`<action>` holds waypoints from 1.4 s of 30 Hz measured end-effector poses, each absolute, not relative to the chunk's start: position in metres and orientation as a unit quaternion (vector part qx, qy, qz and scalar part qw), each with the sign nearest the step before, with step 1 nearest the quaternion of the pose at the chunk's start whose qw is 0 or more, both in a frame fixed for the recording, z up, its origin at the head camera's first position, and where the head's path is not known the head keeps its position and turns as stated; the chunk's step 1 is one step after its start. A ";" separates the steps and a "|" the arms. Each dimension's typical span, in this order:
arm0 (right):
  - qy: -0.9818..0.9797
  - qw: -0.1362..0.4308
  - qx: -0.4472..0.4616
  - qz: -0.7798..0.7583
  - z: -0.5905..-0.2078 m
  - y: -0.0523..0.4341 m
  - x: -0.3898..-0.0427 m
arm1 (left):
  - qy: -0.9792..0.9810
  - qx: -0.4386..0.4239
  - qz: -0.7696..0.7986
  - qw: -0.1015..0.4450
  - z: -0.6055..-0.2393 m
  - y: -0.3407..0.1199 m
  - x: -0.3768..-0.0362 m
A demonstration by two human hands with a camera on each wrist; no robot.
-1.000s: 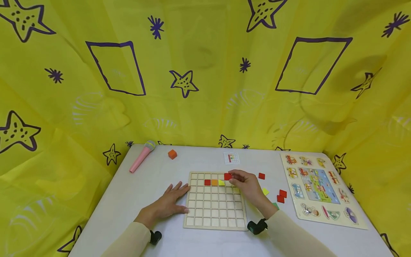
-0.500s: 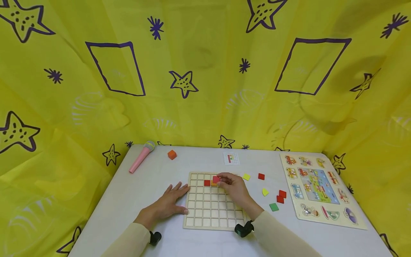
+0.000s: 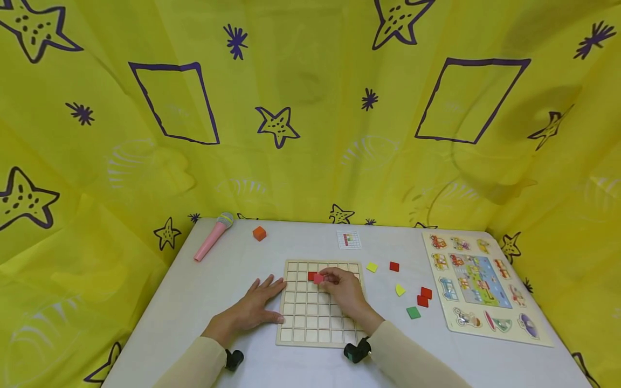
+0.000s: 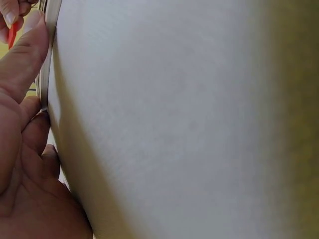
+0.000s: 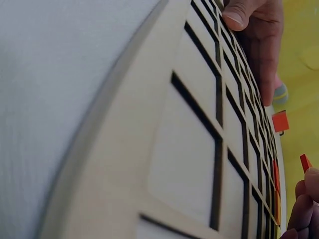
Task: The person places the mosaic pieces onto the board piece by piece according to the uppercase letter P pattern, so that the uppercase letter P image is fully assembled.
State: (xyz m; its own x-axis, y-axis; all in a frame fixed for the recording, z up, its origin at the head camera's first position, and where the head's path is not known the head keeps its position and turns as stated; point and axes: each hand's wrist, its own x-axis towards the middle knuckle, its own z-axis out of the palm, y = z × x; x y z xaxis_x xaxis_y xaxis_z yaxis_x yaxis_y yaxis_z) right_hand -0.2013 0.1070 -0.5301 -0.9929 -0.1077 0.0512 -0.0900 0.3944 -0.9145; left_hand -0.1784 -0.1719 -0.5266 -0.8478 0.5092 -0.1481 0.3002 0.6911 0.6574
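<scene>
A yellow cloth printed with purple stars and squares hangs behind and around a white table [image 3: 204,302]. At the table's right end lies a vehicle peg puzzle [image 3: 477,285], and in the middle a pale wooden grid board [image 3: 310,318] of square cells. The left hand [image 3: 252,310] rests flat on the table with its fingers straight and spread, the fingertips against the board's left edge, steadying it. The right hand [image 3: 342,291] reaches over the board's upper rows with fingers curled, pinching a red square tile [image 3: 318,278] between thumb and fingertips just above the second row, beside a red tile already seated there [image 3: 311,275]. The held tile looks small, thin, stiff and light, smooth enough to slip, so a pinch by two opposite edges seems the surest hold, leaving the flat face free to drop into a cell. A pink toy microphone [image 3: 212,243] lies at the far left corner, an orange cube [image 3: 259,233] near it. Beyond the board sits a small pattern card [image 3: 349,240]. Loose tiles lie right of the board: yellow [image 3: 372,267], red [image 3: 394,266], a red pair [image 3: 424,297] and green [image 3: 413,312].
</scene>
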 end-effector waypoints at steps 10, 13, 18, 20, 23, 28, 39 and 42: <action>0.848 0.006 -0.073 -0.524 -0.534 0.100 -0.200 | 0.905 0.223 0.325 0.162 -0.528 -0.172 -0.179; 0.859 0.005 -0.076 -0.507 -0.534 0.098 -0.200 | 0.906 0.223 0.321 0.162 -0.528 -0.172 -0.179; 0.876 0.007 -0.090 -0.474 -0.535 0.096 -0.200 | 0.906 0.221 0.321 0.162 -0.526 -0.172 -0.179; 0.879 0.009 -0.093 -0.468 -0.535 0.094 -0.200 | 0.906 0.221 0.323 0.163 -0.526 -0.172 -0.179; 0.881 0.009 -0.097 -0.462 -0.535 0.093 -0.199 | 0.906 0.218 0.323 0.164 -0.526 -0.172 -0.179; 0.886 0.008 -0.102 -0.453 -0.533 0.093 -0.198 | 0.907 0.211 0.325 0.166 -0.525 -0.171 -0.178; 0.891 -0.001 -0.106 -0.442 -0.536 0.093 -0.198 | 0.906 0.216 0.324 0.166 -0.527 -0.171 -0.179; 0.890 0.000 -0.105 -0.443 -0.536 0.094 -0.198 | 0.907 0.215 0.322 0.165 -0.528 -0.171 -0.180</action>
State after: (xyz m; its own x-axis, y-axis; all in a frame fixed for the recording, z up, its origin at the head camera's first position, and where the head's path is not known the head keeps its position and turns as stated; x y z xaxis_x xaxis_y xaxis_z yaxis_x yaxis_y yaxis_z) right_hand -0.1983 0.0936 -0.5362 -0.9780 -0.1869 0.0921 -0.1862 0.5851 -0.7893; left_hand -0.1798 -0.1708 -0.5282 -0.8537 0.4955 -0.1604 0.2833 0.7001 0.6554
